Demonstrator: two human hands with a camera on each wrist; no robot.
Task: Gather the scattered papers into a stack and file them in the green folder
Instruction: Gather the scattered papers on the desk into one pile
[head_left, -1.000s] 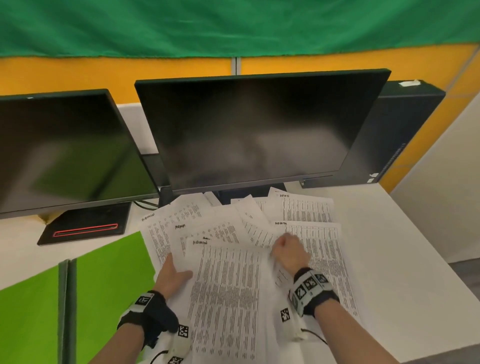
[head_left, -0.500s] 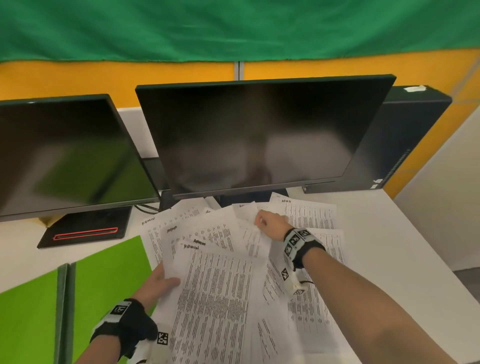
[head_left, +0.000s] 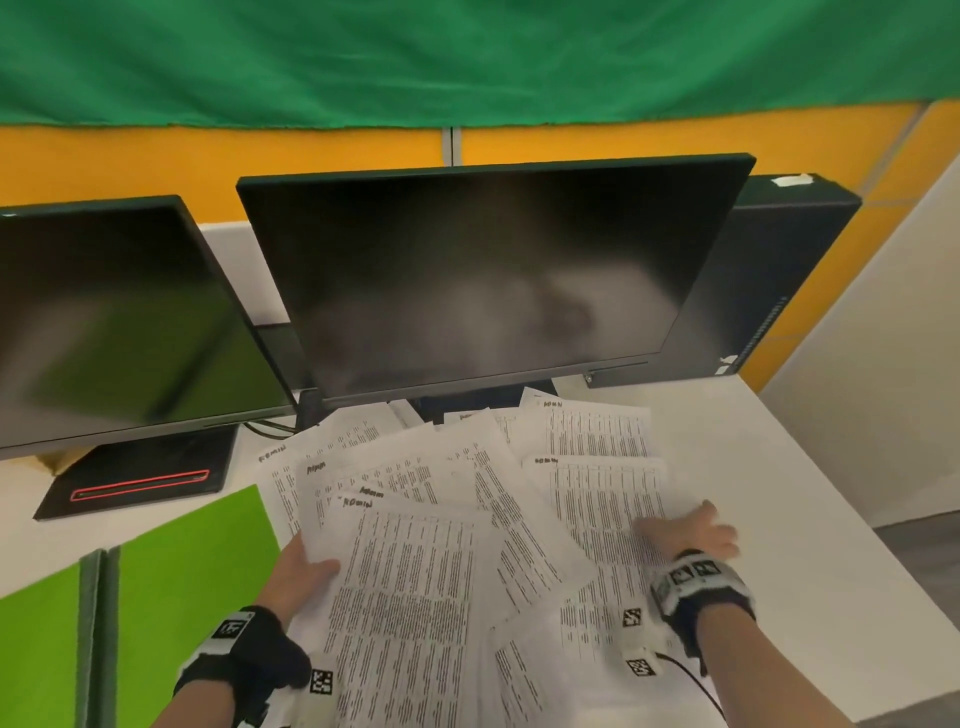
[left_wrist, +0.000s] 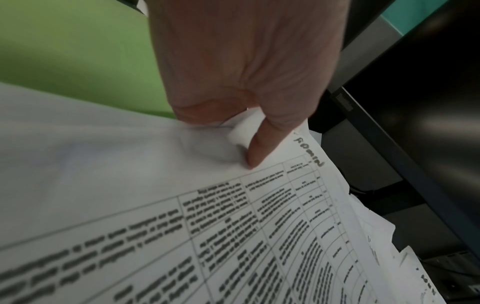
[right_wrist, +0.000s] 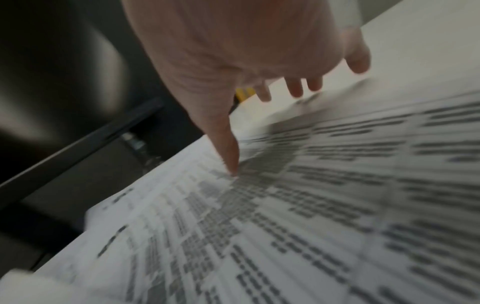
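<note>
Several printed papers (head_left: 457, 519) lie fanned out on the white desk in front of the monitors. My left hand (head_left: 304, 569) pinches the left edge of the fan, thumb on top of the front sheet (left_wrist: 233, 216) and fingers underneath. My right hand (head_left: 691, 530) lies flat with spread fingers on the rightmost sheet (head_left: 608, 499), at its right edge; in the right wrist view the thumb (right_wrist: 223, 144) touches the printed page (right_wrist: 311, 205). The green folder (head_left: 171, 587) lies open on the desk to the left, partly under the papers.
Two dark monitors (head_left: 483, 280) (head_left: 109, 317) stand right behind the papers, with a black stand base (head_left: 140, 478) at the left. A black computer case (head_left: 779, 270) stands at the back right. The white desk (head_left: 779, 493) ends at the right, near my right hand.
My right hand has left the top middle of the fan, moved right and nearer, and opened flat on the rightmost sheet. My left hand keeps its hold on the left edge.
</note>
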